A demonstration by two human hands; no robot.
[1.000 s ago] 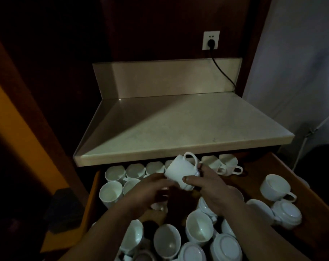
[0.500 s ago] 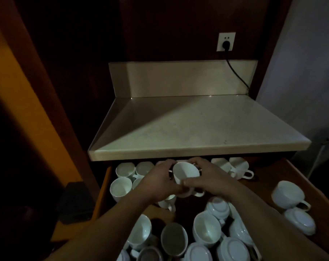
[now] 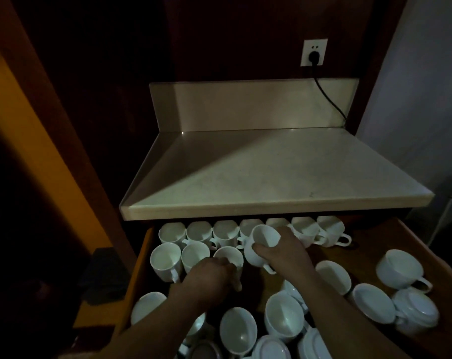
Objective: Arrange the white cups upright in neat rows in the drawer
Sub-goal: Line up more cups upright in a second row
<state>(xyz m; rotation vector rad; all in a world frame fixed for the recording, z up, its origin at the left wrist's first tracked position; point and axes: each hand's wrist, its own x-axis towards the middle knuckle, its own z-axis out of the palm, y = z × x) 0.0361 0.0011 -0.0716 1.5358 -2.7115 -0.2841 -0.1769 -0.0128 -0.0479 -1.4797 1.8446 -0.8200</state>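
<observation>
Here the right hand [image 3: 284, 255] grips a tilted white ceramic cup [image 3: 262, 240] between thumb and fingers, at the second row's end in the wooden drawer [image 3: 359, 257]. The left hand [image 3: 209, 278] touches the neighbouring upright cup [image 3: 228, 255]; whether it grips is unclear.

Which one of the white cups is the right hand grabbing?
The cup just in front of the back row, near its middle. The right hand curls round its rim and side, and its handle points toward us.
</observation>
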